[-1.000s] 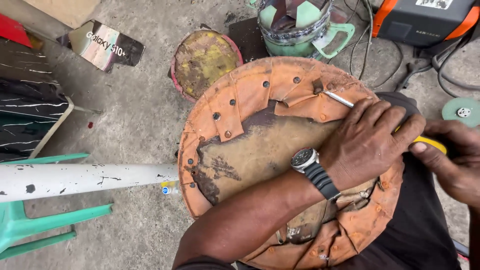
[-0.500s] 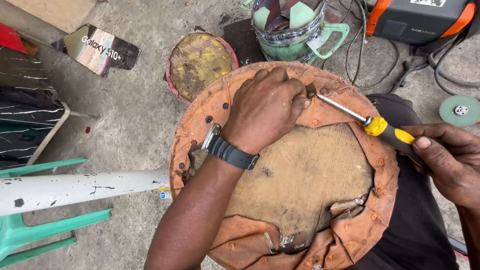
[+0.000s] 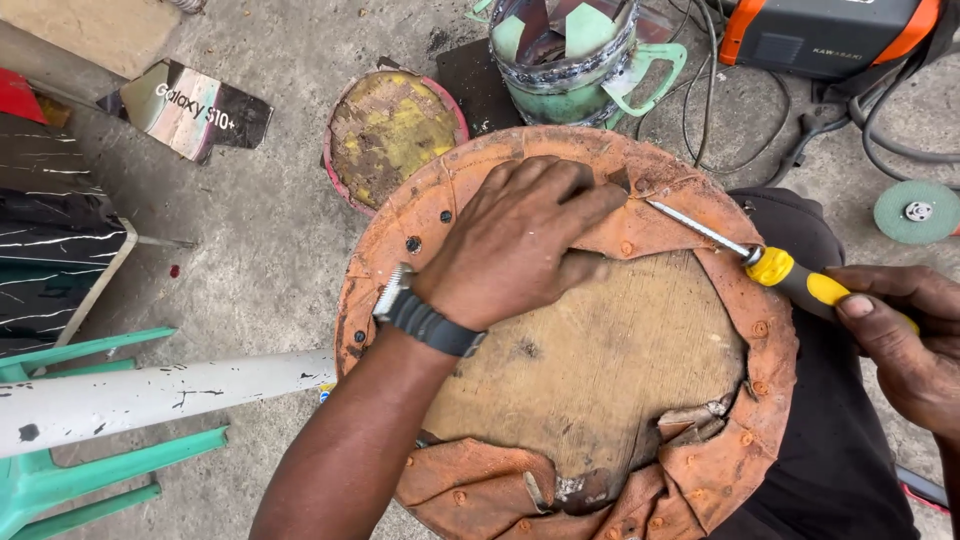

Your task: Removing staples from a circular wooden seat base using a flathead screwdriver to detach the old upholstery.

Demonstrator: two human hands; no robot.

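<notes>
A round wooden seat board (image 3: 610, 370) lies upside down across my lap, its edge wrapped in worn orange-brown leather (image 3: 770, 350) fixed with small tacks. My left hand (image 3: 520, 240), a dark watch on its wrist, presses flat on the folded leather at the board's top edge. My right hand (image 3: 900, 340) grips the yellow and black handle of a screwdriver (image 3: 770, 265). Its metal tip touches the leather fold just right of my left fingertips.
On the concrete floor lie a round yellow-stained lid (image 3: 395, 135), a green jug wrapped in metal (image 3: 580, 50), an orange and grey machine (image 3: 830, 35) with cables, and a green grinding disc (image 3: 915, 210). A white pipe (image 3: 150, 395) and green plastic chair (image 3: 70, 480) sit left.
My left hand moved from the board's right edge to its top edge and now presses the leather there. The screwdriver tip has settled against the fold beside my fingers.
</notes>
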